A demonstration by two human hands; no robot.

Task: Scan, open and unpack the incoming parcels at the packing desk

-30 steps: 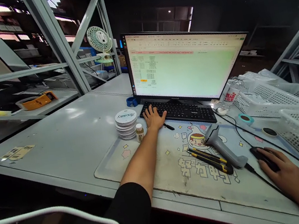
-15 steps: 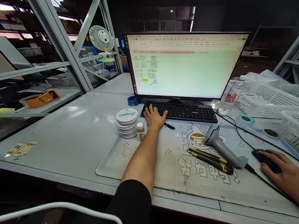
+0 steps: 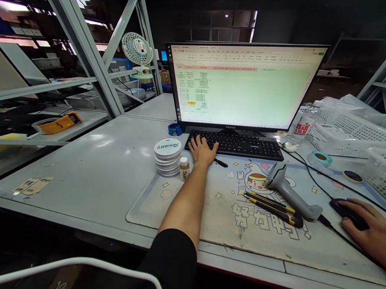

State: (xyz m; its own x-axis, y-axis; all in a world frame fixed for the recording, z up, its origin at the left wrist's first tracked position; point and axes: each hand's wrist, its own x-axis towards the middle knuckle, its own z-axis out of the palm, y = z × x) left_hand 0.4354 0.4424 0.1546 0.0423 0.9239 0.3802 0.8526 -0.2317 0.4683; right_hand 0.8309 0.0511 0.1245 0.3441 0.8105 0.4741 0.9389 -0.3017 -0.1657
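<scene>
My left hand [image 3: 204,150] rests with fingers spread on the left end of a black keyboard [image 3: 240,145] below a lit monitor [image 3: 245,85] showing a spreadsheet. My right hand [image 3: 374,237] lies over a black mouse [image 3: 346,212] at the right of a printed desk mat [image 3: 225,208], fingers curved round it. Between the hands lie a grey barcode scanner [image 3: 290,191] and two yellow-black utility knives [image 3: 271,203]. A stack of round white tins [image 3: 168,156] and a small bottle [image 3: 184,169] stand just left of my left hand.
White perforated baskets [image 3: 379,139] crowd the right side, with tape rolls [image 3: 321,157] in front of them. A black pen [image 3: 220,162] lies by the keyboard. A metal rack upright [image 3: 85,54] and a small fan [image 3: 137,50] stand at the back left. A chair back [image 3: 89,273] is at lower left.
The view has drifted slightly, shifting everything a little to the right. Both hands stay where they were, on the keyboard and the mouse.
</scene>
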